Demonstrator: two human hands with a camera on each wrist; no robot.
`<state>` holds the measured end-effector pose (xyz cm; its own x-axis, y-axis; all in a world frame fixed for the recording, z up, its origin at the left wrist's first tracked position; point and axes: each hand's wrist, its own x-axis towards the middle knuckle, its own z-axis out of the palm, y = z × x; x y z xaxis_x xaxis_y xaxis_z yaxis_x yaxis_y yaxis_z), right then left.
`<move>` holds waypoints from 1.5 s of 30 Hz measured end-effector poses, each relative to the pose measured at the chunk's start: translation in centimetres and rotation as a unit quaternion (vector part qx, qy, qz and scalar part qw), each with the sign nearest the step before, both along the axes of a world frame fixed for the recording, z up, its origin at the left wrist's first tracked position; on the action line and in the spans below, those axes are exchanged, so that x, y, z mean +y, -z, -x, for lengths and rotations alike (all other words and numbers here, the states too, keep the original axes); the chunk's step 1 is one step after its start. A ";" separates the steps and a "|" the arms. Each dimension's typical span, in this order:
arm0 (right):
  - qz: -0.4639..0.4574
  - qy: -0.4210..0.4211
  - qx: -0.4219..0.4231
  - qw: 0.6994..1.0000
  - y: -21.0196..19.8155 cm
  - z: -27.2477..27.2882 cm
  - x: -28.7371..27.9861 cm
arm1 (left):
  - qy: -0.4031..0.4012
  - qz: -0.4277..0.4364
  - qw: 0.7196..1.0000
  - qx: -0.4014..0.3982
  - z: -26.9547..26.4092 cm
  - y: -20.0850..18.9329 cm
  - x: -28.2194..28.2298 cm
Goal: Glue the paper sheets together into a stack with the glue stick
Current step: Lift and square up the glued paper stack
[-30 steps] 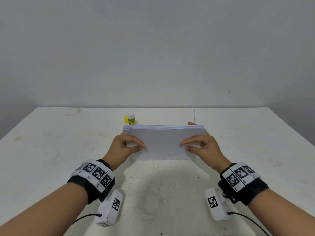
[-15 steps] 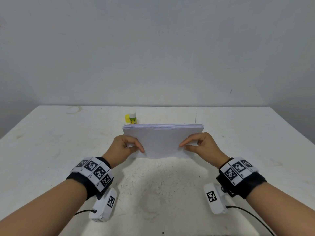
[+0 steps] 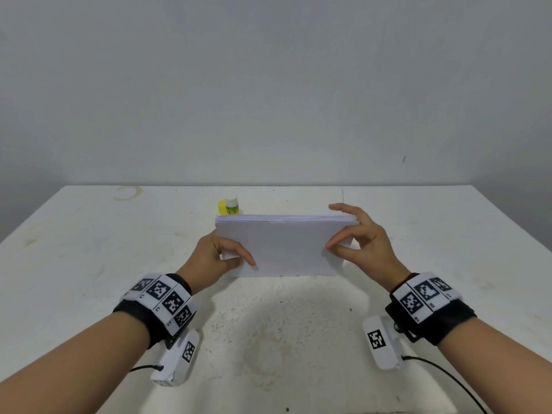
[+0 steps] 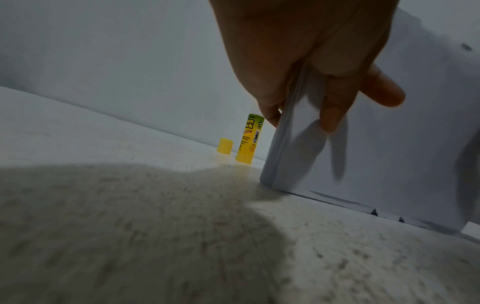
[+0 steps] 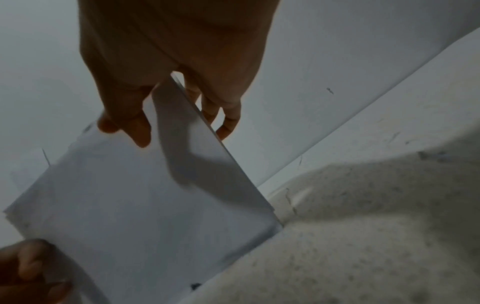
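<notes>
White paper stack (image 3: 283,246) upright on edge on table (image 3: 89,252), left hand (image 3: 215,255) pinching one end, right hand (image 3: 361,240) pinching the other, fingers spread

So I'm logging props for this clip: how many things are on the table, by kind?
Paper stack: 1, stood on edge, held by left hand and right hand
Glue stick: 1, upright, uncapped
Yellow cap: 1, beside the stick
Total: 3
</notes>
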<state>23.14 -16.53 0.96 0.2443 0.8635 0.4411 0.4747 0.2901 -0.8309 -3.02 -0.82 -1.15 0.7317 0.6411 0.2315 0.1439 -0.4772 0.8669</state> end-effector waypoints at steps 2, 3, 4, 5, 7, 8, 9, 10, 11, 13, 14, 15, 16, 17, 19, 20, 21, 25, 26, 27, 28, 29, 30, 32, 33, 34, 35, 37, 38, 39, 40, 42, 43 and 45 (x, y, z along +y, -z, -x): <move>-0.041 0.007 0.026 0.999 -0.5 -0.1 0.1 | 0.001 0.006 1.000 0.000 -0.2 0.0 -0.1; -0.055 0.014 0.030 0.998 -0.6 -0.2 0.2 | 0.000 0.009 1.000 -0.001 -0.3 0.1 -0.1; -0.061 0.022 0.021 0.998 -0.8 -0.2 0.3 | -0.002 0.010 1.000 -0.002 -0.3 0.1 -0.1; -0.060 0.030 0.005 0.998 -0.8 -0.3 0.3 | -0.003 0.012 1.000 -0.003 -0.4 0.1 -0.1; -0.040 0.043 -0.019 0.998 -0.5 -0.5 0.4 | -0.002 0.014 1.000 0.001 -0.3 0.2 0.0; -0.027 0.050 -0.022 0.998 -0.2 -0.6 0.4 | -0.001 0.016 1.000 0.004 -0.3 0.3 0.0; -0.017 0.056 -0.020 0.998 -0.1 -0.6 0.4 | -0.001 0.016 1.000 0.006 -0.3 0.4 0.0; -0.011 0.060 -0.020 0.998 0.0 -0.7 0.3 | -0.001 0.016 1.000 0.008 -0.2 0.4 0.0; -0.012 0.061 -0.023 0.998 0.0 -0.6 0.3 | -0.002 0.015 1.000 0.009 -0.2 0.5 0.0; -0.030 0.059 -0.034 0.997 -0.4 -0.6 0.2 | 0.001 0.019 1.000 0.007 -0.2 0.6 0.1; -0.044 0.062 -0.042 0.996 -0.6 -0.6 0.2 | 0.002 0.023 1.000 0.005 -0.2 0.6 0.1; -0.055 0.069 -0.051 0.995 -0.7 -0.7 0.3 | 0.002 0.027 1.000 0.003 -0.2 0.5 0.1; -0.062 0.078 -0.059 0.993 -0.8 -0.7 0.3 | 0.002 0.031 1.000 0.001 -0.3 0.4 0.1; -0.065 0.087 -0.067 0.992 -0.9 -0.8 0.3 | 0.003 0.034 0.999 0.000 -0.3 0.4 0.1; -0.073 0.098 -0.086 0.989 -1.0 -0.8 0.3 | 0.005 0.038 0.999 -0.001 -0.3 0.2 0.0; -0.080 0.101 -0.095 0.987 -1.0 -0.9 0.2 | 0.006 0.040 0.999 -0.002 -0.3 0.2 0.0; -0.089 0.105 -0.101 0.985 -1.2 -1.0 0.2 | 0.006 0.041 0.999 -0.003 -0.3 0.2 0.0; -0.086 0.114 -0.083 0.986 -1.7 -1.4 0.3 | 0.004 0.041 0.999 0.001 -0.2 0.5 0.2; -0.075 0.115 -0.086 0.987 -1.7 -1.5 0.4 | 0.005 0.036 0.999 0.004 -0.2 0.5 0.3; -0.067 0.116 -0.094 0.986 -1.6 -1.6 0.5 | 0.006 0.029 1.000 0.008 -0.2 0.6 0.3; -0.063 0.115 -0.106 0.986 -1.5 -1.6 0.6 | 0.007 0.023 1.000 0.010 -0.2 0.6 0.4; -0.061 0.112 -0.117 0.985 -1.5 -1.7 0.7 | 0.006 0.019 1.000 0.012 -0.2 0.6 0.5; -0.061 0.108 -0.121 0.985 -1.4 -1.7 0.7 | 0.007 0.018 1.000 0.012 -0.2 0.6 0.5; -0.063 0.102 -0.110 0.987 -1.5 -1.7 0.6 | 0.009 0.017 1.000 0.014 -0.2 0.6 0.5; -0.063 0.103 -0.105 0.987 -1.5 -1.7 0.6 | 0.009 0.017 1.000 0.015 -0.2 0.6 0.5; -0.064 0.105 -0.106 0.987 -1.5 -1.7 0.6 | 0.008 0.017 1.000 0.016 -0.2 0.6 0.5; -0.065 0.109 -0.110 0.986 -1.4 -1.6 0.7 | 0.006 0.016 1.000 0.016 -0.2 0.6 0.5; -0.065 0.117 -0.108 0.985 -1.4 -1.5 0.7 | 0.006 0.013 1.000 0.017 -0.3 0.6 0.5; -0.064 0.120 -0.107 0.985 -1.3 -1.5 0.7 | 0.007 0.013 1.000 0.017 -0.3 0.6 0.5; -0.064 0.121 -0.111 0.984 -1.3 -1.6 0.7 | 0.007 0.014 1.000 0.018 -0.3 0.6 0.6; -0.065 0.121 -0.118 0.983 -1.3 -1.7 0.6 | 0.007 0.015 1.000 0.018 -0.3 0.6 0.5; -0.067 0.118 -0.122 0.983 -1.5 -1.9 0.6 | 0.007 0.017 1.000 0.017 -0.2 0.5 0.5; -0.067 0.115 -0.115 0.984 -1.7 -2.0 0.6 | 0.008 0.017 1.000 0.017 -0.2 0.5 0.5; -0.064 0.101 -0.097 0.988 -2.0 -1.9 0.7 | 0.007 0.019 1.000 0.018 -0.3 0.5 0.6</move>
<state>25.07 -15.81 2.93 0.3061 0.7397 0.5992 0.6801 0.2705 -0.6814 -2.75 -0.26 -1.68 0.7478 0.6391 0.1799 0.1698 -0.4460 0.8788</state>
